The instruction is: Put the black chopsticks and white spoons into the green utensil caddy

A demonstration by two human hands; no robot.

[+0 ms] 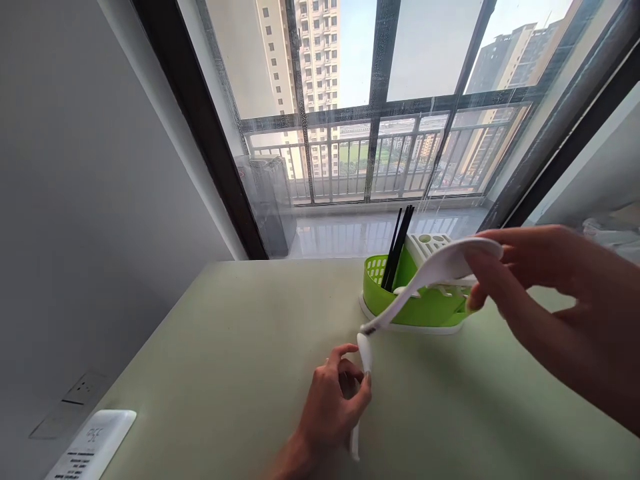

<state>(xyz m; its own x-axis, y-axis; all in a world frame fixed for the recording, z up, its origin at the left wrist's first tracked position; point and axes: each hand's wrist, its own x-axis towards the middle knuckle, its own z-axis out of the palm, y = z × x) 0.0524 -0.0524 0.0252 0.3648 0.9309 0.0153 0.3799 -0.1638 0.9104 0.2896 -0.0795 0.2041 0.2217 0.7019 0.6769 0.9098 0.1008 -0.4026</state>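
My right hand [530, 287] pinches a white soup spoon [407, 293] by its bowl, thumb against the bowl. The handle slopes down to the left, in front of a green utensil caddy [420, 310]. Lower down, near the table surface, my left hand [336, 393] has its fingers closed on a second white spoon [365, 350]. That spoon's rounded end points away from me, and a thin white end shows below the hand; its middle is hidden by the fingers. The tip of the upper spoon's handle appears just above the lower spoon; whether they touch I cannot tell.
Black chopsticks [397, 247] stand in the caddy's left basket, and its white slotted rack [433, 243] is behind. A white device with a display [95, 443] lies at the left edge of the pale green table [240, 347]. Beyond are window panes and a balcony railing.
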